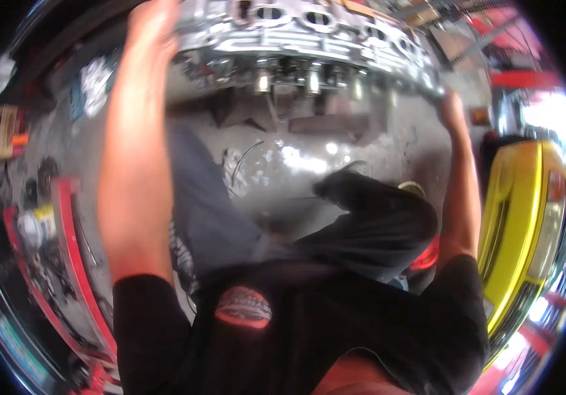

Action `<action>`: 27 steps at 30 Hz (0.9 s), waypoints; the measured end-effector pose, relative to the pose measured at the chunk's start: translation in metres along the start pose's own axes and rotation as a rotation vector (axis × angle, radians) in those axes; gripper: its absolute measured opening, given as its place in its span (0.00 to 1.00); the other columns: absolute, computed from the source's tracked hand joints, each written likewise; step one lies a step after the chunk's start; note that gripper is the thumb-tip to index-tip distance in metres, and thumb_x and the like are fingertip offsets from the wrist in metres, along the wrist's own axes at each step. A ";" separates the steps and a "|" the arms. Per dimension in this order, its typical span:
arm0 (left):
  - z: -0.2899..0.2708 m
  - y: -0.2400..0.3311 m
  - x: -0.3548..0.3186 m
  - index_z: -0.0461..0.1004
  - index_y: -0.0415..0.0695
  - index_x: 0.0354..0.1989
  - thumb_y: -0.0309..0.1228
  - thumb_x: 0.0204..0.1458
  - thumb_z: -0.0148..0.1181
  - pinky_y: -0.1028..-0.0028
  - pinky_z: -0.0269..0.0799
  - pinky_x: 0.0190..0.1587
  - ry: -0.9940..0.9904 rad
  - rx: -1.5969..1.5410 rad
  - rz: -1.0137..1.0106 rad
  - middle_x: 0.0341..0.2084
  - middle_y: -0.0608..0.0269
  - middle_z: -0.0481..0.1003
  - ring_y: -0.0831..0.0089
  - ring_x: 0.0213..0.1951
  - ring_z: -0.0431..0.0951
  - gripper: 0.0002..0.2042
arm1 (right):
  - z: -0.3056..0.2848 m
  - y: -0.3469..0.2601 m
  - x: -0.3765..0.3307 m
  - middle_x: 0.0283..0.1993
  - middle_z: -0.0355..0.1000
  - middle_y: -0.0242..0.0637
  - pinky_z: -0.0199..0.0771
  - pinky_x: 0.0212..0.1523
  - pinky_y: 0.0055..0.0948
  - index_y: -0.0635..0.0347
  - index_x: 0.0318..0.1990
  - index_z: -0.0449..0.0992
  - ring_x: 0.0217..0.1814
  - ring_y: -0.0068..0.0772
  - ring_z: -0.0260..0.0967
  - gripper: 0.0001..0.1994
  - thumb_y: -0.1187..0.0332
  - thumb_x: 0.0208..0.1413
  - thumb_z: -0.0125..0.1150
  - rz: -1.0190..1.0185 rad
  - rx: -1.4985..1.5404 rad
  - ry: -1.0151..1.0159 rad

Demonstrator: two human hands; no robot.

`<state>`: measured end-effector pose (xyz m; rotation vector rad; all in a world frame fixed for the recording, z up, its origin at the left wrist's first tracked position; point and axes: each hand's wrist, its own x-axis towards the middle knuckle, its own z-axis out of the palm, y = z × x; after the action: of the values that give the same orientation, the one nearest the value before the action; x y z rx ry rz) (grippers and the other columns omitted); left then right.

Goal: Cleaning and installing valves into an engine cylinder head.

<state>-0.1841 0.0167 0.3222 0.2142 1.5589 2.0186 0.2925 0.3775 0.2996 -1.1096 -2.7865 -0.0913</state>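
Observation:
A long silver cylinder head (250, 41) spans the top of the head view, its row of oval ports facing up toward me. My left hand (154, 23) grips its left end, the fingers partly hidden at the picture's rim. At the opposite end, my right hand (452, 110) holds on, somewhat blurred. Several shiny round metal parts (312, 80) stick out below its near edge. Both my arms are stretched forward, so the part is held well out from my body.
Below lies a grey concrete floor (309, 158) with wet-looking bright spots. Red metal rails (75, 257) run along the left, beside a white and yellow container (38, 224). A yellow car bumper (516, 210) stands close on the right. A cardboard box (3, 135) sits far left.

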 end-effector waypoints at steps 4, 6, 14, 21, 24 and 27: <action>0.000 -0.004 0.010 0.78 0.31 0.38 0.27 0.53 0.67 0.58 0.77 0.45 0.097 0.022 -0.037 0.33 0.51 0.81 0.60 0.36 0.82 0.10 | -0.008 -0.015 0.002 0.33 0.80 0.46 0.75 0.40 0.41 0.60 0.39 0.80 0.37 0.44 0.79 0.07 0.70 0.58 0.58 -0.003 0.111 0.009; 0.001 -0.004 0.010 0.78 0.31 0.39 0.28 0.53 0.67 0.58 0.77 0.46 0.123 0.088 -0.034 0.35 0.51 0.81 0.59 0.37 0.82 0.11 | -0.012 -0.020 0.003 0.33 0.80 0.44 0.75 0.41 0.40 0.60 0.39 0.81 0.37 0.43 0.79 0.07 0.70 0.58 0.58 0.043 0.157 -0.016; -0.008 -0.010 0.023 0.78 0.33 0.41 0.31 0.55 0.67 0.58 0.76 0.48 0.087 0.146 -0.087 0.37 0.50 0.81 0.60 0.39 0.82 0.13 | 0.001 -0.017 0.004 0.35 0.79 0.45 0.75 0.43 0.40 0.60 0.42 0.79 0.39 0.44 0.78 0.09 0.69 0.58 0.58 -0.032 0.286 0.041; -0.009 -0.010 0.024 0.77 0.36 0.47 0.37 0.62 0.62 0.57 0.74 0.53 0.056 0.302 -0.085 0.43 0.52 0.80 0.60 0.43 0.80 0.15 | 0.017 0.003 0.007 0.42 0.79 0.46 0.74 0.46 0.40 0.58 0.49 0.79 0.45 0.45 0.78 0.13 0.67 0.58 0.60 -0.053 0.286 -0.015; -0.007 -0.009 0.018 0.75 0.33 0.54 0.40 0.58 0.64 0.43 0.53 0.68 0.052 0.278 -0.077 0.55 0.47 0.76 0.53 0.59 0.73 0.23 | 0.030 0.009 0.004 0.47 0.78 0.45 0.74 0.49 0.38 0.56 0.51 0.79 0.47 0.46 0.77 0.15 0.66 0.57 0.62 -0.068 0.347 0.075; -0.007 -0.010 0.016 0.76 0.33 0.53 0.41 0.59 0.64 0.46 0.59 0.65 0.041 0.339 -0.055 0.52 0.48 0.78 0.55 0.55 0.76 0.23 | 0.021 0.011 0.000 0.53 0.77 0.45 0.74 0.55 0.40 0.54 0.54 0.78 0.57 0.50 0.74 0.19 0.77 0.54 0.53 -0.080 0.149 0.235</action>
<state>-0.1971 0.0204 0.3072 0.2575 1.9059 1.7167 0.2982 0.3875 0.2787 -0.8898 -2.5806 -0.0202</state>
